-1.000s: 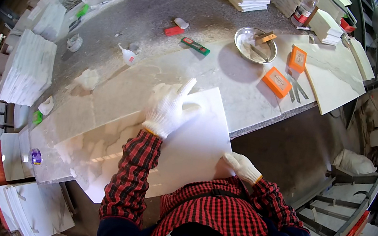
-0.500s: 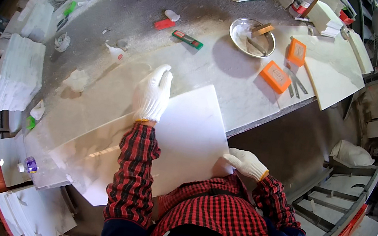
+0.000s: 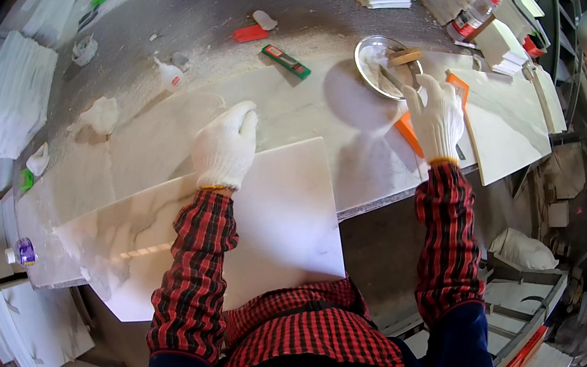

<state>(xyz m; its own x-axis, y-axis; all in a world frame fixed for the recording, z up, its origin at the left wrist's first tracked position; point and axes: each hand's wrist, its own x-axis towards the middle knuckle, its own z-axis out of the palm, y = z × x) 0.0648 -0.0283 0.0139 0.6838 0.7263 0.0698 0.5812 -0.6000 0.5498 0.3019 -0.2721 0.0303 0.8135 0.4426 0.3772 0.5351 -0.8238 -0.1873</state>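
Head view: white marble slab [image 3: 290, 206] lies on workbench [image 3: 296, 7], overhanging near edge toward checked apron [image 3: 321, 330]. Gloved left hand [image 3: 223, 147] at slab's far edge, fingers close together; cannot tell whether clamped on it. Gloved right hand [image 3: 437, 121], thumb and fingers apart, partly covers orange box [image 3: 407, 132], just beside steel bowl [image 3: 359, 63] holding wooden-handled scraper [image 3: 404, 55]; contact with scraper unclear.

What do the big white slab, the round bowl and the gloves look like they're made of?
Slab: probably polished marble or similar stone; grey veining, glossy reflections. Bowl: likely shiny stainless steel; silvery rim, bright highlights. Gloves: matte knitted yarn, perhaps cotton; ribbed texture shows.
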